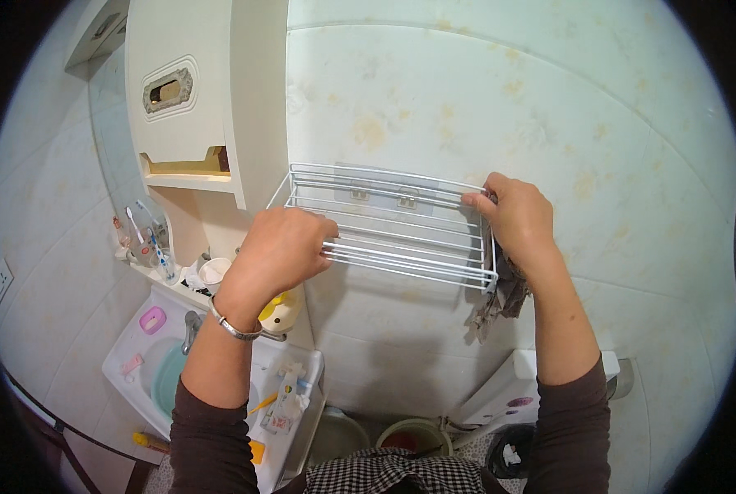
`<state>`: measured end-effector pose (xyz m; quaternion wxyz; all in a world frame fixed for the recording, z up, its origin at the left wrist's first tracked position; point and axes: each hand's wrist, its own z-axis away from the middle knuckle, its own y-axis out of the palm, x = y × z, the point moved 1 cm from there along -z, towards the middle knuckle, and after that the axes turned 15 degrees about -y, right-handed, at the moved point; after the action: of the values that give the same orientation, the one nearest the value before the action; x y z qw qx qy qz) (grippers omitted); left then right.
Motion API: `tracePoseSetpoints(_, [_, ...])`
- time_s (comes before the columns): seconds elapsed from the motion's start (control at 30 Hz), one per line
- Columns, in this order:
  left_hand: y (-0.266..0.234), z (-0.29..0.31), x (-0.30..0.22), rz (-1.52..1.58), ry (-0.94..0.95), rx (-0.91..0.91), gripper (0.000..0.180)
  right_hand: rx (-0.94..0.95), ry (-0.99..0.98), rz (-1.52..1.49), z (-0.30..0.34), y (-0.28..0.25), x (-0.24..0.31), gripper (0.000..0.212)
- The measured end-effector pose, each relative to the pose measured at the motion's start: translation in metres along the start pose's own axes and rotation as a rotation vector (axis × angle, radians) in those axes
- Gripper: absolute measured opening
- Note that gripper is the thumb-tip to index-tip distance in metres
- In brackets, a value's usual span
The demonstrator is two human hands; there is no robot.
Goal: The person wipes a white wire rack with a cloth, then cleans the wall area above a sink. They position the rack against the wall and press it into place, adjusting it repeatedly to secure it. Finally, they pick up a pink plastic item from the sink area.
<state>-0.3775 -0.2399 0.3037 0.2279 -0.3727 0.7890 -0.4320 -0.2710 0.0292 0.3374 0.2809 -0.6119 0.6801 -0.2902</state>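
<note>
Wire rack [401,236] between left hand [281,247] and right hand [520,218], each hand's grip closed on it

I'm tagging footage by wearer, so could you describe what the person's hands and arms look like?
Both the left hand and the right hand are ungloved. A silver-coloured bangle circles the left wrist; the right wrist has none. Plain dark brown sleeves, left and right, leave the wrists and part of the forearms bare.
</note>
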Motion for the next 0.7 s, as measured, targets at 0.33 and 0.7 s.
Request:
tracePoseSetpoints(0.33, [0.014,0.005,0.008,-0.061,0.063,0.103,0.026,0.066,-0.064,0.064,0.013,0.019,0.002,0.037])
tracePoseSetpoints(0.7, [0.009,0.004,0.011,-0.061,0.111,-0.021,0.031,-0.102,-0.137,-0.012,0.017,0.02,-0.01,0.034])
